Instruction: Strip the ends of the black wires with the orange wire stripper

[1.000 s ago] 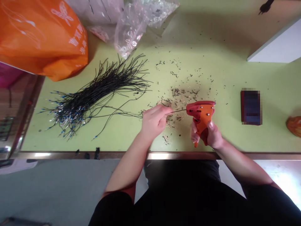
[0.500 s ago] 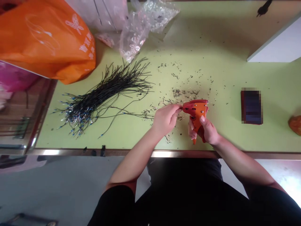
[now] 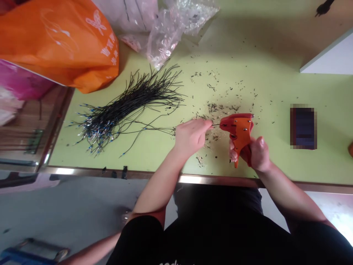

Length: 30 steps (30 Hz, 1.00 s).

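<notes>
My right hand (image 3: 257,154) is wrapped round the handle of an orange-red wire stripper (image 3: 240,129), its nose pointing left. A thin black wire (image 3: 216,125) is pinched in my left hand (image 3: 191,137), with its end at the stripper's jaws. The wire's other part runs left from my hand across the green table. A thick bundle of black wires (image 3: 132,99) lies to the left, with blue and shiny ends at its lower left. Small cut bits of black sheath (image 3: 217,108) are scattered round and beneath the stripper.
An orange bag (image 3: 68,48) fills the back left, with clear plastic bags (image 3: 165,36) beside it. A dark pixelated object (image 3: 303,128) lies on the right of the table (image 3: 275,162). Behind it are a white panel (image 3: 331,55) and a black plug (image 3: 324,8). Another person's arm (image 3: 96,248) shows at lower left.
The stripper has drawn away from my left hand, so a short length of wire now shows between them. My right thumb has shifted back. The whole view has moved slightly; another person's arm has appeared.
</notes>
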Available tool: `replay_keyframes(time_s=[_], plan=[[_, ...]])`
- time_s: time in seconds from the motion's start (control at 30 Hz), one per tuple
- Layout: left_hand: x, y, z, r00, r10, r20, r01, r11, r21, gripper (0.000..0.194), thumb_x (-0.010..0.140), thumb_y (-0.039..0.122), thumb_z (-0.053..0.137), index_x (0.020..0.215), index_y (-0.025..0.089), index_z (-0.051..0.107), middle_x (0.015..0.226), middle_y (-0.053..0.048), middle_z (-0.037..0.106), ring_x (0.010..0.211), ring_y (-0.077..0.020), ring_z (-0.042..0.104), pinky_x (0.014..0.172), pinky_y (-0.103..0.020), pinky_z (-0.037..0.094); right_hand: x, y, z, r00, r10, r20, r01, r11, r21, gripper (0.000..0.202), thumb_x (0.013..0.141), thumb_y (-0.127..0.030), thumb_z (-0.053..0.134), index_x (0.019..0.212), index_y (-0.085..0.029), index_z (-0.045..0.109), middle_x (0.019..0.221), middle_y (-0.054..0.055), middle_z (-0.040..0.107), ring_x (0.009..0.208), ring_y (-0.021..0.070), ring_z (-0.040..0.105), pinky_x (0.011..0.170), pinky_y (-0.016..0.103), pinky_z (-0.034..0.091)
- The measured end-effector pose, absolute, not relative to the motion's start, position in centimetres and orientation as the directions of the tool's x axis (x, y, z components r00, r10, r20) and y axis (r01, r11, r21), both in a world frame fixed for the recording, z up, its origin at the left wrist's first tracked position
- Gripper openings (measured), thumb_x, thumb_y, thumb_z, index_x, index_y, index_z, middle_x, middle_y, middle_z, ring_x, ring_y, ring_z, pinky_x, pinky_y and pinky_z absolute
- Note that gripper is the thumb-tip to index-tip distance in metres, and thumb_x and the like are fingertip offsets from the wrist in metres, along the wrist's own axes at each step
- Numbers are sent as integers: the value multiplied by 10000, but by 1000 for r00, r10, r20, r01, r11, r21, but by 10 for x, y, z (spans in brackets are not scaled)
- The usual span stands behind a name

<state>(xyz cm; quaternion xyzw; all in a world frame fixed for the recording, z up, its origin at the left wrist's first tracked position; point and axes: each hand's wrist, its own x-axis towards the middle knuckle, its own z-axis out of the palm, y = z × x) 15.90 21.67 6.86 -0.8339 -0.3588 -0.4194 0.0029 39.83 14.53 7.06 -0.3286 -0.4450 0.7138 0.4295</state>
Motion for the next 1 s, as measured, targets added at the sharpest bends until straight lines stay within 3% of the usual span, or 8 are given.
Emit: replay_keyframes(time_s=[0.13,0.3,0.4,0.53,0.6,0.73,0.87,1.0], plan=[[154,215,71,356,575,737,572,-758,314,315,1034,64,463,868,210,688,661,41,705,575,-96,602,577,-220,433,404,143,74,-468,884,-6,-355,-193,-915,872,880,-1005,494,1013,-172,716,775,57,678,652,214,673,561,348,619],[150,216,72,333,564,756,537,-772,339,300,1000,36,466,864,217,664,649,56,691,557,-90,590,556,-206,441,405,142,77,-482,873,68,-420,-163,-893,808,913,-940,564,1143,-181,723,878,56,689,721,204,677,640,347,661],[149,216,72,319,562,763,492,-786,374,300,996,30,465,884,222,667,683,56,730,562,-86,611,567,-211,457,406,141,74,-530,840,120,-476,-177,-861,793,940,-912,562,1244,-194,710,957,60,686,792,205,678,816,422,702],[144,217,73,285,581,762,457,-782,425,271,1036,91,497,894,217,691,709,44,757,594,-90,669,598,-217,493,409,140,65,-584,791,182,-523,-195,-830,827,936,-863,647,1403,-181,672,1058,72,671,946,217,681,1045,511,654],[141,217,73,269,603,751,451,-768,455,267,1056,120,510,885,209,695,725,36,770,619,-91,699,612,-216,503,410,139,62,-571,800,181,-521,-183,-833,780,950,-757,737,1460,-172,650,1103,75,665,1013,216,674,1066,483,640],[141,217,72,220,635,740,430,-744,511,278,1089,176,523,876,207,698,713,34,762,612,-89,694,615,-211,490,408,141,64,-577,795,188,-525,-184,-831,467,1030,-459,753,1415,-204,684,1099,56,681,1044,196,690,1061,437,631],[144,217,69,136,730,670,440,-651,619,337,1136,339,518,892,210,711,754,17,782,601,-96,668,595,-228,470,404,146,71,-641,768,9,-387,-312,-868,349,1061,-395,737,1382,-259,706,1146,68,750,1129,221,747,1058,443,629],[146,216,66,91,796,599,437,-572,694,434,1153,469,478,919,205,730,768,-1,794,582,-100,651,574,-236,476,399,148,75,-609,741,-282,-219,-500,-838,473,1065,-581,697,1368,-218,711,1191,118,780,1120,255,782,973,422,657]])
